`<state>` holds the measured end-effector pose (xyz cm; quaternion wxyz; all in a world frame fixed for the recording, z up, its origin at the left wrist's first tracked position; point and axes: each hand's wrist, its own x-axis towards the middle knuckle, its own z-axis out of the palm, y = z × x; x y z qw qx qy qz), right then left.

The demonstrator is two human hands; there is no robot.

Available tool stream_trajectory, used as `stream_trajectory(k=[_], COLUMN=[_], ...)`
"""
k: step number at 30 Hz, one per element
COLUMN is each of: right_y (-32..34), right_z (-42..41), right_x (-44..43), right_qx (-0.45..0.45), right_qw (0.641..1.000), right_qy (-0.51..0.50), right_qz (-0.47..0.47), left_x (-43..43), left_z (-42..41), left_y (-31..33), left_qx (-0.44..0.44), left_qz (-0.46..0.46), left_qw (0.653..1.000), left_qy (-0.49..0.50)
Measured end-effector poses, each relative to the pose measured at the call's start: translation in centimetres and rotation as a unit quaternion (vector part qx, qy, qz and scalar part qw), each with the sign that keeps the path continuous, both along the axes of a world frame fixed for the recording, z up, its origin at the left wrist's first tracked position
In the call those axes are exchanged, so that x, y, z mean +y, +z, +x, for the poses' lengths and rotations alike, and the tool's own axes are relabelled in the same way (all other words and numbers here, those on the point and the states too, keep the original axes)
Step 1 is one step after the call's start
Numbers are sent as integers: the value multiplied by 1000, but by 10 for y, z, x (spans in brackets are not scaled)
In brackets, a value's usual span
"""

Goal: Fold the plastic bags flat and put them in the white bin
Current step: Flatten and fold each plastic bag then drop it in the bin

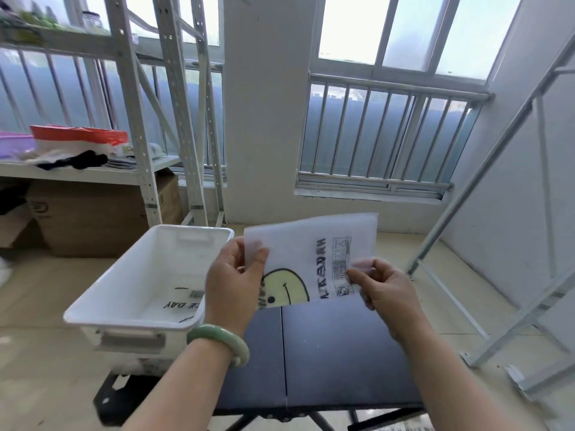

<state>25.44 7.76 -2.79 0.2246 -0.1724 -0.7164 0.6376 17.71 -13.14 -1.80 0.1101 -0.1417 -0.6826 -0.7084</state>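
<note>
A dark bench (342, 353) carries the white bin (124, 275) at its left end, and on the bin floor lies a flat plastic bag (179, 303) printed with black letters. A second, folded plastic bag (311, 244), translucent white with a yellow smiley face and black lettering, is held upright above the bench, just right of the bin. The left hand (233, 284) pinches its left edge between thumb and fingers, the right hand (385, 293) pinches its lower right edge, and a green bangle (221, 340) circles the left wrist.
</note>
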Motion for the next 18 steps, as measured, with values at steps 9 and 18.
stream_trajectory(k=[9, 18], right_y=[67, 55], right_z=[-90, -157], right_x=[-77, -136], right_qx=[76, 110], right_qw=[971, 899], right_qy=[34, 80], right_qz=[225, 417], left_x=[-80, -121], left_z=[-9, -24], left_y=[30, 21], left_qx=[134, 51], left_qz=[-72, -323], left_qw=[958, 900], left_qy=[244, 288])
